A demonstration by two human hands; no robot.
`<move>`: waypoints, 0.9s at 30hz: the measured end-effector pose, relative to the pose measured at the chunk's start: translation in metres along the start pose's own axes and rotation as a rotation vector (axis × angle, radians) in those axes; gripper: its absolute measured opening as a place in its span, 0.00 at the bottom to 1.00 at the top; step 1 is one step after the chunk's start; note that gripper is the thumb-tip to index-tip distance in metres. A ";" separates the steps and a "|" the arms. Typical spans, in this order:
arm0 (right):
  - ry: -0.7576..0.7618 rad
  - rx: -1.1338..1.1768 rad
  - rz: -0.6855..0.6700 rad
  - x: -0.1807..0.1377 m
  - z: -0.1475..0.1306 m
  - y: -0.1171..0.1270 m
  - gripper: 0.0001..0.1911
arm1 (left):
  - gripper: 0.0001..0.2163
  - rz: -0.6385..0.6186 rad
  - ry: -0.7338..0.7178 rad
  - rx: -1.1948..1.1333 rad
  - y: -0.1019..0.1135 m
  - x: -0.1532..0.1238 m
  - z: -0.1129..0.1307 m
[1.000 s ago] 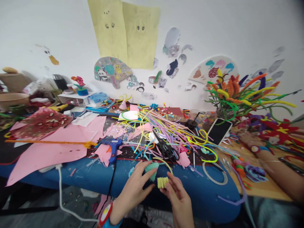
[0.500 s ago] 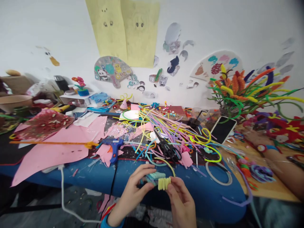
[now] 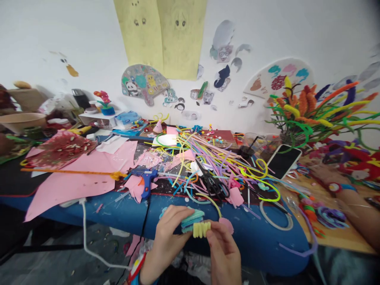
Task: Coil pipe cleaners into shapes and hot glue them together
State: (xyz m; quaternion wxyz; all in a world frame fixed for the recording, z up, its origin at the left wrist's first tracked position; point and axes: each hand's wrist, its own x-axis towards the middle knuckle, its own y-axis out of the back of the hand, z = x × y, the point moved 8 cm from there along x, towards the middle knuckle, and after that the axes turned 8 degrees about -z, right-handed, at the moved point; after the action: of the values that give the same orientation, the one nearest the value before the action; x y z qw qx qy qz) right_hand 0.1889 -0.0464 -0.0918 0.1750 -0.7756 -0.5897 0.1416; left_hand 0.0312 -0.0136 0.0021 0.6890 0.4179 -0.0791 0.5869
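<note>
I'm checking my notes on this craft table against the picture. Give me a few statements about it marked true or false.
1. The left hand holds a teal coiled piece. True.
2. The right hand pinches a yellow coiled piece. True.
3. The blue glue gun is in the right hand. False: it lies on the table, beside pink paper.
4. The black scissors hang on the wall. False: they lie among the pipe cleaners.
5. A phone lies screen up at the right. True.

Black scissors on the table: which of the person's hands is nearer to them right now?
Right. The right hand sits just below the scissors, pinching a yellow coil. The left hand is below and further left, gripping a teal coil.
</note>
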 end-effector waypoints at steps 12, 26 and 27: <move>0.218 -0.384 0.085 -0.004 -0.020 -0.014 0.08 | 0.23 -0.031 0.020 0.011 -0.008 -0.002 -0.002; 0.216 -0.282 0.126 -0.002 -0.022 -0.013 0.06 | 0.17 -0.084 0.107 -0.195 -0.007 -0.006 0.000; 0.234 -0.282 0.113 -0.001 -0.023 -0.014 0.05 | 0.16 -0.070 0.093 -0.180 -0.006 -0.006 0.001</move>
State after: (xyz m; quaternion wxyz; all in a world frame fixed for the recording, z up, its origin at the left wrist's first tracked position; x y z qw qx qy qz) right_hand 0.1867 -0.0469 -0.0648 0.1236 -0.8355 -0.5348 -0.0241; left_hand 0.0348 -0.0188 -0.0034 0.7468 0.3289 -0.0848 0.5717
